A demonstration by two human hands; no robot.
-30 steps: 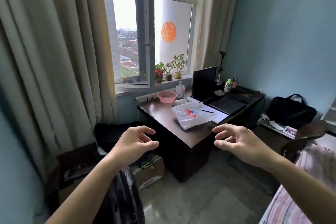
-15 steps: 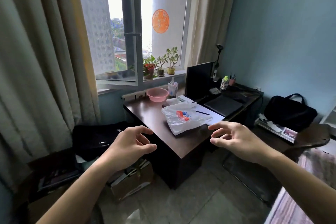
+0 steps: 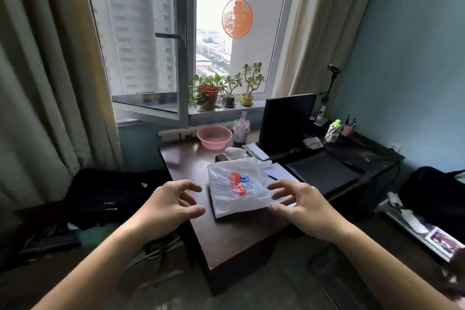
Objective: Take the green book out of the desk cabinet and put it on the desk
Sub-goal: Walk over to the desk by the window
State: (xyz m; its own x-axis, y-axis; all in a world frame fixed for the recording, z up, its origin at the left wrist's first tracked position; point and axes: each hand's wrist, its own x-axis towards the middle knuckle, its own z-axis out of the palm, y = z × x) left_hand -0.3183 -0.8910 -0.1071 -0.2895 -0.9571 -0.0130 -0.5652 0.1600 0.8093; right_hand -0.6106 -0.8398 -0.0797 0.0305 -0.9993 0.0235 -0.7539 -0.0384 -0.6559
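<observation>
A dark brown desk [image 3: 191,171] stands under the window, its near end panel [image 3: 239,274] facing me. No green book and no cabinet door shows in this view. My left hand [image 3: 166,206] hovers over the desk's left edge, fingers spread and curled, holding nothing. My right hand [image 3: 299,206] hovers over the near right part of the desk, fingers apart and empty, its fingertips close to a white plastic bag [image 3: 239,189] with red and blue print that lies on the desktop.
On the desk stand a pink basin [image 3: 214,136], a pen cup [image 3: 241,131], a black monitor [image 3: 286,121] and a dark laptop [image 3: 322,174]. A black bag [image 3: 110,194] and boxes lie left of the desk. Another black bag [image 3: 437,194] sits at right. The window sash [image 3: 151,106] swings inward.
The view has moved closer to the desk. Both hands now hang over the desktop on either side of the plastic bag, still empty with fingers spread.
</observation>
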